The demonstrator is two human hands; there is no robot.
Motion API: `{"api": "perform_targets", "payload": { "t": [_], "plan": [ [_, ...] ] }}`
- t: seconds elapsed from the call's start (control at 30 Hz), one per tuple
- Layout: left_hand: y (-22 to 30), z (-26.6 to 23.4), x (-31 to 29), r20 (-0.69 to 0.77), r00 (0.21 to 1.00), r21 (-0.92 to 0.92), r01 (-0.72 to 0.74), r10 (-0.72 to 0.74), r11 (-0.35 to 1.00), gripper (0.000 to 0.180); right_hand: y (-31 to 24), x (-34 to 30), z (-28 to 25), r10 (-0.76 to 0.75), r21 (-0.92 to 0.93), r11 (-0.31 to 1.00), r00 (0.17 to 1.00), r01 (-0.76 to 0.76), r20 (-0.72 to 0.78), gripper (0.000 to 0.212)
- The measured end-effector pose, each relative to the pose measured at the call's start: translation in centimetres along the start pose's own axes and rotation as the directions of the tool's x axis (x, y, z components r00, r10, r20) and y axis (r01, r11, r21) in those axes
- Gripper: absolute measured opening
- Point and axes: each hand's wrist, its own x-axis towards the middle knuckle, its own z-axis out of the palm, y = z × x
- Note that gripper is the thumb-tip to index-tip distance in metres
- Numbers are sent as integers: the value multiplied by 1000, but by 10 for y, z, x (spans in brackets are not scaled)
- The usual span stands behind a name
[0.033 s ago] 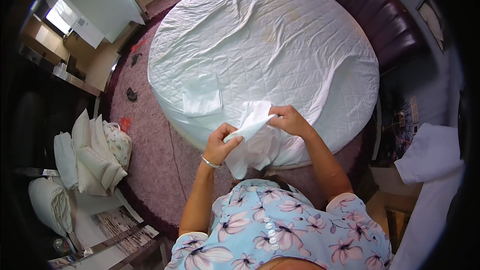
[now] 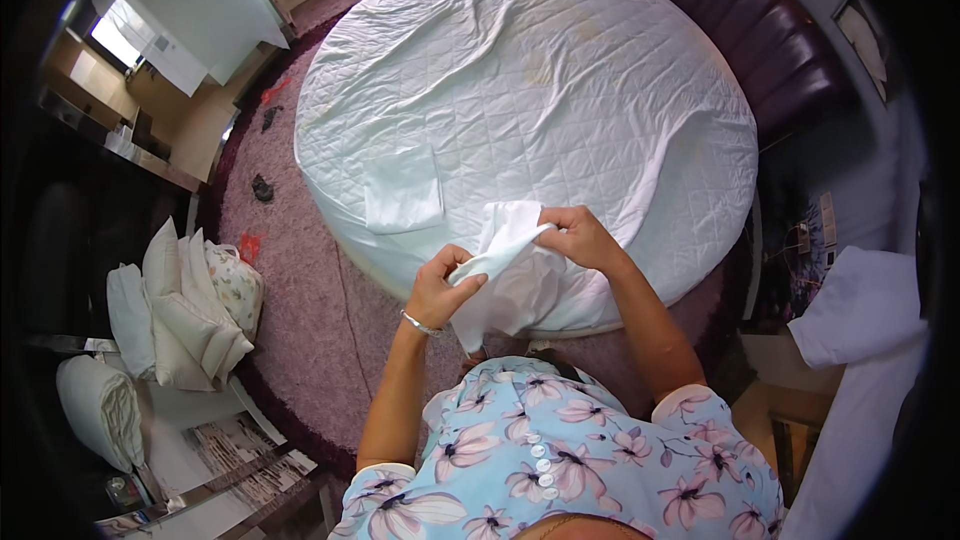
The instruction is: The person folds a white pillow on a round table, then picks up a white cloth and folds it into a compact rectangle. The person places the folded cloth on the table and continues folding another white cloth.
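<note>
A white cloth (image 2: 508,252) hangs between my two hands over the near edge of the round bed; thin and loosely bunched, it could be a pillowcase. My left hand (image 2: 442,287) pinches its left edge between thumb and fingers. Closed on the upper right part of the same edge is my right hand (image 2: 577,238). The lower part of the cloth drapes down in front of my body. Just beyond my left hand, a folded white cloth (image 2: 404,189) lies flat on the quilted white mattress cover (image 2: 480,90), which is wrinkled and has faint yellowish stains.
White pillows (image 2: 190,315) and a rolled quilt (image 2: 100,410) are piled at the left. Purple carpet (image 2: 310,320) surrounds the bed, with dark scraps (image 2: 262,188) on it. A dark padded headboard (image 2: 770,30) curves along the far right. White linen (image 2: 860,305) lies at the right.
</note>
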Motion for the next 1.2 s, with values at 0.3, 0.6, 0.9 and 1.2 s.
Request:
{"api": "perform_targets", "payload": {
  "t": [0.3, 0.6, 0.9, 1.2],
  "plan": [
    [-54, -5, 13, -292, 898, 596, -98, 329, 797, 13, -42, -11, -28, -201, -246, 960, 942, 135, -269, 10],
    [-59, -18, 16, -412, 841, 735, 80, 350, 673, 14, -57, -22, -46, -258, -215, 959, 880, 184, -399, 7],
    [76, 35, 20, 0, 901, 372, -403, 434, 836, 39, -75, 5, 7, -375, -273, 899, 924, 343, -73, 15],
    [93, 21, 7, 10, 954, 194, -297, 301, 935, 12, -19, 7, -20, -208, 331, 934, 957, 133, 203, 39]
  ]
}}
